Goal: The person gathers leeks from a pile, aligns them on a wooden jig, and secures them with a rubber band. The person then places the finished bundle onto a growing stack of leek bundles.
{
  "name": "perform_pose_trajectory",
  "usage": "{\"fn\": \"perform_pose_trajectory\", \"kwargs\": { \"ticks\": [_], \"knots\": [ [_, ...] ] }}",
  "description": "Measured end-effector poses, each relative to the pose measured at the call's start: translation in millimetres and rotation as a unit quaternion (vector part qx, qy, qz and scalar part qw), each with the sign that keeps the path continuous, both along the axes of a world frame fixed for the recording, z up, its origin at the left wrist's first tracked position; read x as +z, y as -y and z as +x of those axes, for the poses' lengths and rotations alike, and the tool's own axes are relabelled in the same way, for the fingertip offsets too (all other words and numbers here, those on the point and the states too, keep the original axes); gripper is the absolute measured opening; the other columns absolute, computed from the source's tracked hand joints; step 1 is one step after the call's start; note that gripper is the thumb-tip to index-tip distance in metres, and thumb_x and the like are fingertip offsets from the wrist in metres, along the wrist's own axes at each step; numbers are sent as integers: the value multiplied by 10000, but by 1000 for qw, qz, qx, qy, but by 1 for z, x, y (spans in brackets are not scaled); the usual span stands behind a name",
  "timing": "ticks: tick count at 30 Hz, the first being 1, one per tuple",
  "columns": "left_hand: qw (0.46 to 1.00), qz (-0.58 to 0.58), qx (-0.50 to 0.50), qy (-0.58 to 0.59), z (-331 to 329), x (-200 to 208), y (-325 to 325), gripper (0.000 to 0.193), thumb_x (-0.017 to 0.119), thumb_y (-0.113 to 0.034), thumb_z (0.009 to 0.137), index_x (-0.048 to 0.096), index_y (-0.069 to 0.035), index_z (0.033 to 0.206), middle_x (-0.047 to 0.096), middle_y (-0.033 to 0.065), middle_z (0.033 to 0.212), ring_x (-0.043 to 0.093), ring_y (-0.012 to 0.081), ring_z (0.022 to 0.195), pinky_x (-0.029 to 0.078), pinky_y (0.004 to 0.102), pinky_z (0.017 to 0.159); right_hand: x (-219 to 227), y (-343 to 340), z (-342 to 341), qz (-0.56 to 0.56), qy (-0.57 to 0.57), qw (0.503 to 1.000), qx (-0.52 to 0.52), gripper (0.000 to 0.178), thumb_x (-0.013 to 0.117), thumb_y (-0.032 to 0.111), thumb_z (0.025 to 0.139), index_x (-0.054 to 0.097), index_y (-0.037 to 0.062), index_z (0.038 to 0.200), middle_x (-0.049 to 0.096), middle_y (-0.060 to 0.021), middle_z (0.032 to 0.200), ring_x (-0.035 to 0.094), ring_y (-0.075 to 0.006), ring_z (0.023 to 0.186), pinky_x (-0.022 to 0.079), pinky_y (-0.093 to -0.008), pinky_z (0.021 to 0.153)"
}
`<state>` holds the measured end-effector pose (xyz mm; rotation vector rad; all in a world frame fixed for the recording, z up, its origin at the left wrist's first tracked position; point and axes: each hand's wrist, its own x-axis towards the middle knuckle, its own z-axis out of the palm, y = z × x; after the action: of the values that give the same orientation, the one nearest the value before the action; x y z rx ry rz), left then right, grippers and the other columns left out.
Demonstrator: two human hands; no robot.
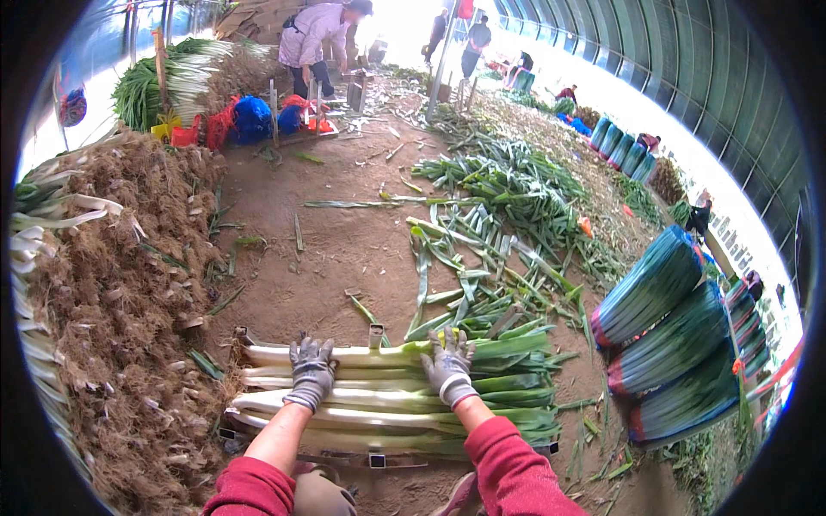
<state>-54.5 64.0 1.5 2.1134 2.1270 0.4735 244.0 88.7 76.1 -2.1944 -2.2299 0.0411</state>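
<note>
A long plastic-covered tunnel greenhouse with a bare dirt floor [335,249] stretches away from the viewer, daylight glowing through its arched roof.

At far left, a high pile of leeks [112,292] lies with tangled brown roots facing inward and white stalks showing at the edge. Behind it, farther back, sits another heap of green and white leeks [168,82], with red and blue bags [249,119] at its foot, and a person in a light purple jacket [314,39] bends over beside them.

In the near centre, a row of trimmed leeks [387,400] lies flat on a low metal frame [376,335], roots pointing left and green tops right. The worker's left hand [311,371], in a grey glove, rests palm down on the white stalks, fingers spread and flat, gripping nothing. The right hand [448,368], also grey-gloved, presses on the stalks just where white turns to green, fingers likewise splayed and pressing rather than closed around anything. Both red sleeves enter from the bottom edge.

Beyond the hands, cut green leaves [490,224] litter the ground in a wide band. At right, large round bundles of leeks [667,344] tied with red bands are stacked on their sides. More people stand far back near the bright tunnel end.
</note>
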Motion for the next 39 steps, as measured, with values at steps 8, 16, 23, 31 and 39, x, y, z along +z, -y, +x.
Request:
{"fn": "perform_pose_trajectory", "kwargs": {
  "ticks": [8, 16, 23, 31, 39],
  "knots": [
    [998, 46, -15, 26, -2, 3, -1, 519, 652, -306, 864, 545, -191, 1359, 529, 95, 1395, 379, 319, 1385, 119, 572, 1182, -23, 12, -13, 56, -17, 997, 58, 589, 504, 463, 958, 399, 258, 1500, 282, -122, 1589, 152, -390, 1485, 25, -572, 1193],
    [950, 123, -135, 254, 6, 56, 106, 406, 583, -195, 940, 558, -67, 1325, 548, 221, 1348, 452, 423, 1304, 339, 481, 1124, -7, -6, -4, -45, 57, 995, 74, 588, 355, 493, 1020, 316, 220, 1540, 226, -114, 1624, 183, -397, 1488, 60, -614, 1184],
    [939, 75, -20, 334, -36, 55, 272, 324, 615, -111, 906, 632, -50, 1223, 624, 171, 1245, 563, 344, 1213, 425, 427, 1064, 14, 86, -20, 193, -75, 943, 260, 525, 576, 351, 940, 474, 229, 1441, 407, -95, 1533, 347, -343, 1408, 204, -519, 1147],
    [928, 4, 94, 360, -58, 65, 437, 312, 615, -150, 936, 620, -19, 1219, 661, 151, 1186, 621, 258, 1128, 490, 368, 988, -62, 109, -15, -53, -100, 962, 247, 766, 681, 221, 860, 320, 175, 1534, 285, -155, 1587, 261, -310, 1468, 208, -380, 1214],
    [933, 13, 235, 271, -66, 104, 609, 265, 552, -201, 976, 637, -99, 1205, 673, 125, 1142, 634, 263, 1058, 504, 390, 974, 56, 177, -65, 49, -385, 844, 370, 427, 460, 112, 995, 490, -8, 1404, 493, -162, 1438, 466, -294, 1321, 355, -407, 1111]
  ]
}}
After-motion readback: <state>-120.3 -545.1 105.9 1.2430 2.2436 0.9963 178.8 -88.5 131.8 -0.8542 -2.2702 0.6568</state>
